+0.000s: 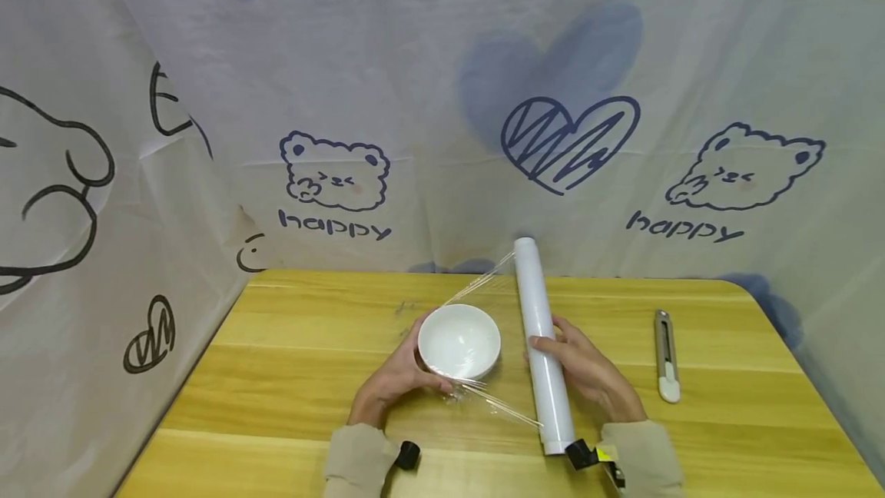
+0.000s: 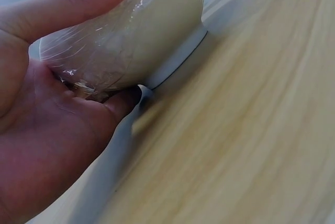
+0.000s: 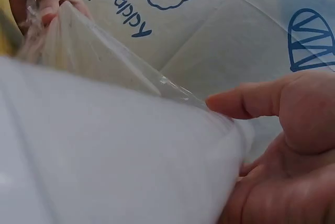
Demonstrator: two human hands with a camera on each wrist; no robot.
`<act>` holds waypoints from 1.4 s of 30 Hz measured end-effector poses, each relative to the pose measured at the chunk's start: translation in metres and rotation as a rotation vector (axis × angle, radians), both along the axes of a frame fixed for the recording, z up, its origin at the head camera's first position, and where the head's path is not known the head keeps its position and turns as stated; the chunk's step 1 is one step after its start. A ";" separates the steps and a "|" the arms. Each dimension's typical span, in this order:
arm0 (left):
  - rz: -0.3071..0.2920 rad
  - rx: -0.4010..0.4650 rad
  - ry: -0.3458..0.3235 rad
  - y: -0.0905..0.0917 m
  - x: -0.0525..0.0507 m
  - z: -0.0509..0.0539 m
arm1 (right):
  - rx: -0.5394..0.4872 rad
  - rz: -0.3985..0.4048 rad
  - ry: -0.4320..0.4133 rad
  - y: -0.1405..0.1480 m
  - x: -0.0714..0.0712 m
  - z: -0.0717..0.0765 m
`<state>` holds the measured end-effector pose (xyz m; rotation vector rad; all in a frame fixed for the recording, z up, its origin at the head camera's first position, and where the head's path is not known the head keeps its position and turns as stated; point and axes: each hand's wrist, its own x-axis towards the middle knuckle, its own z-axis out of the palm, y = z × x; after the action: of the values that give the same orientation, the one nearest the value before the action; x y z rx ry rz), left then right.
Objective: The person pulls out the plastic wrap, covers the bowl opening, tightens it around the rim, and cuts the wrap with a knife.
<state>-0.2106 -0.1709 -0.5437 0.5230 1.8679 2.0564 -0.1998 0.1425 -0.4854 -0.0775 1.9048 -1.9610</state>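
Note:
A white bowl (image 1: 459,343) is gripped by my left hand (image 1: 397,375), thumb on the near side and fingers round its left side. Clear plastic wrap (image 2: 104,51) clings crumpled to the bowl's side under that hand. From the bowl the film stretches rightward to a long white roll of plastic wrap (image 1: 542,360). My right hand (image 1: 588,371) holds the roll near its middle, thumb on top; its other fingers are mostly hidden behind it. In the right wrist view, the film (image 3: 125,67) runs taut between the roll and the left hand.
A grey and white utility knife (image 1: 667,356) lies on the wooden table (image 1: 276,406), to the right of the right hand. A printed cloth (image 1: 429,98) hangs behind the table and along its sides.

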 end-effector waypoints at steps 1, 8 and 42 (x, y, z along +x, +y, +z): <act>-0.003 0.002 0.001 0.000 0.000 0.000 | -0.023 0.011 -0.011 0.001 -0.001 -0.001; -0.018 0.012 0.020 -0.002 -0.002 -0.003 | -0.063 0.062 -0.057 0.012 -0.001 -0.002; -0.020 0.044 0.011 -0.012 -0.002 -0.007 | 0.287 -0.027 -0.023 0.047 0.002 -0.010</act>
<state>-0.2126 -0.1824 -0.5512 0.5629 1.8203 2.0897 -0.1980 0.1890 -0.4950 0.0523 2.1601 -1.6761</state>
